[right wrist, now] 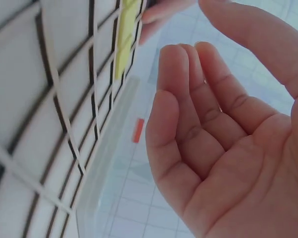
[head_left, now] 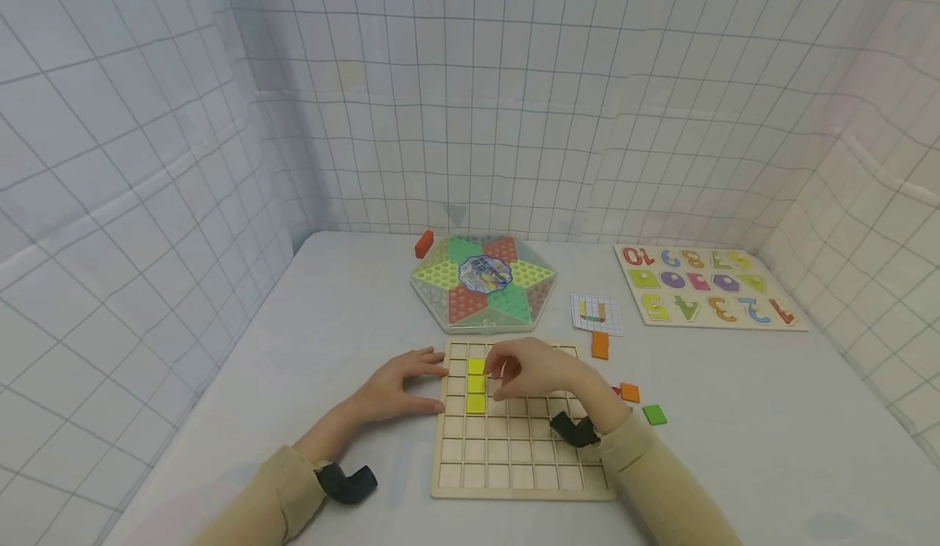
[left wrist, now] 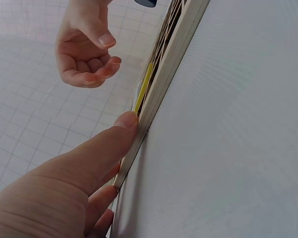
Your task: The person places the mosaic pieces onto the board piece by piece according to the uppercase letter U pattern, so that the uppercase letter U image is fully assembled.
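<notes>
A wooden grid board (head_left: 521, 494) lies on the table, with yellow square tiles (head_left: 476, 403) in a column near its left side. My left hand (head_left: 392, 387) touches the board's left edge; in the left wrist view its thumb (left wrist: 107, 148) presses there, close to the yellow tiles' edge. Above the board, just right of the tiles, hovers my right hand (head_left: 534, 369). Its fingers (right wrist: 176, 119) bend loosely with the thumb apart, and the right wrist view shows nothing between them.
Right of the board lie orange tiles (head_left: 629, 392), a green tile (head_left: 655, 415) and a pattern card (head_left: 596, 314). A red tile is partly hidden by the right arm. Behind stand a hexagonal star board (head_left: 485, 317), a red block (head_left: 423, 244) and a number puzzle (head_left: 705, 281).
</notes>
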Tool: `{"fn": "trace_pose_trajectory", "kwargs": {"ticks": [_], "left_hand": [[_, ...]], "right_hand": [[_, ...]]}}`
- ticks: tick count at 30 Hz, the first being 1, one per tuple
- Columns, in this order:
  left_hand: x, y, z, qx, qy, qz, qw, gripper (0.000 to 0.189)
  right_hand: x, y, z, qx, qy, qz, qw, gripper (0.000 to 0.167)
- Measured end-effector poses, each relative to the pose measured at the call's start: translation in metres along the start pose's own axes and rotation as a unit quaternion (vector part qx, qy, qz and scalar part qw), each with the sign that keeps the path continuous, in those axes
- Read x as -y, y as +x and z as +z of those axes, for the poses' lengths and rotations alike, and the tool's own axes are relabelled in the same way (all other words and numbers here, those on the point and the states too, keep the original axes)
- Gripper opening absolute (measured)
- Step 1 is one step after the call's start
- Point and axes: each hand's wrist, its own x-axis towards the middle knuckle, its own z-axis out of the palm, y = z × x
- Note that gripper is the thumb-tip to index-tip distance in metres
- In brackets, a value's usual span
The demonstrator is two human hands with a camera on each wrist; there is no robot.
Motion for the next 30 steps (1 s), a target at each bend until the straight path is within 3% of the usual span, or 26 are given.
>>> {"fn": "trace_pose_trajectory", "kwargs": {"ticks": [8, 20, 27, 30], "left_hand": [[-0.001, 0.0, 0.0, -0.002, -0.002, -0.001, 1.0, 0.053], [0.0, 0.0, 0.0, -0.003, 0.001, 0.002, 1.0, 0.054], [0.0, 0.0, 0.0, -0.002, 0.0, 0.001, 1.0, 0.054], [0.0, 0.0, 0.0, -0.002, 0.0, -0.002, 1.0, 0.054]], "right_hand": [[-0.016, -0.02, -0.025, -0.025, 0.026, -0.022, 0.9991, 0.031], [-0.046, -0.069, -0.048, -0.086, 0.027, 0.012, 0.9959, 0.029], [-0.034, -0.094, -0.055, -0.111, 0.038, 0.023, 0.9928, 0.022], [-0.042, -0.1, -0.055, -0.118, 0.045, 0.024, 0.9917, 0.022]]}}
